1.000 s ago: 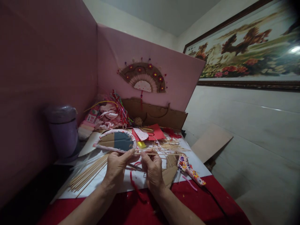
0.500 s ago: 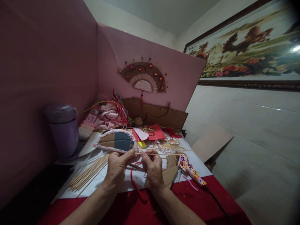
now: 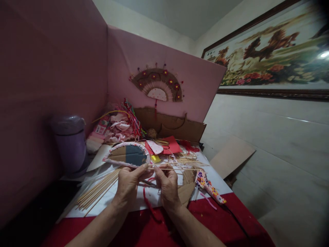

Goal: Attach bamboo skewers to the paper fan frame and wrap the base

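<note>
My left hand (image 3: 128, 183) is closed in a pinch, thumb against forefinger. Close beside it, my right hand (image 3: 168, 185) also pinches. Between them runs a thin wooden stick (image 3: 185, 169), which reaches out to the right. Just beyond my left hand lies a half-round cardboard piece (image 3: 118, 154) with a pale patterned edging. Under my left wrist a bundle of bamboo sticks (image 3: 96, 190) fans out on the white sheet. A red fuzzy strip (image 3: 147, 200) lies between my forearms. What my curled lower fingers touch is hidden.
At right lies a flower-patterned glue gun (image 3: 209, 187) with a dark cord. A purple bin (image 3: 70, 147) stands left. Behind are pink cloth scraps (image 3: 119, 125), red paper (image 3: 172, 144) and brown cardboard (image 3: 174, 127). A decorated fan (image 3: 158, 85) hangs on the pink panel.
</note>
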The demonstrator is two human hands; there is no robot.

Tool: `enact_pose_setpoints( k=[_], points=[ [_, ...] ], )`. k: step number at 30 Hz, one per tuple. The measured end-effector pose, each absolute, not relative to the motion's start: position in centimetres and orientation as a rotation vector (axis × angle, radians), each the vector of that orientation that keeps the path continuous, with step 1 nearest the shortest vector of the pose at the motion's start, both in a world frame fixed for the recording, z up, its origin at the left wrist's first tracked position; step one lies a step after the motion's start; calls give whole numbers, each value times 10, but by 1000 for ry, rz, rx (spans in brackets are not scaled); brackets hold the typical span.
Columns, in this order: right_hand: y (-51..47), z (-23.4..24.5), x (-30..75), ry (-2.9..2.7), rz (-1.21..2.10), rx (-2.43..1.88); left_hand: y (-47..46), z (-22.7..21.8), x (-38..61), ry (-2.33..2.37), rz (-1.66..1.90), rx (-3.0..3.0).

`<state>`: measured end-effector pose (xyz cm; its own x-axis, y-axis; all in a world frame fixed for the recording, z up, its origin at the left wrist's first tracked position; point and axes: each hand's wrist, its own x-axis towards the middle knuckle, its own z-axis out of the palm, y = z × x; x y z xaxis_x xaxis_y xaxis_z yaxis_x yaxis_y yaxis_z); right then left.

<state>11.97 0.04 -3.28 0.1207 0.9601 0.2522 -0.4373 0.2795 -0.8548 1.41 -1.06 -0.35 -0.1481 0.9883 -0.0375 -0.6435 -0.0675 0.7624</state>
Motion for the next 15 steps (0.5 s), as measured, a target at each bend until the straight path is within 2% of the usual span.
enact_pose_setpoints(
  k=[15],
  points=[
    [3, -33, 118, -932, 1142, -690, -9, -3, 13, 777, 1576, 598]
  ],
)
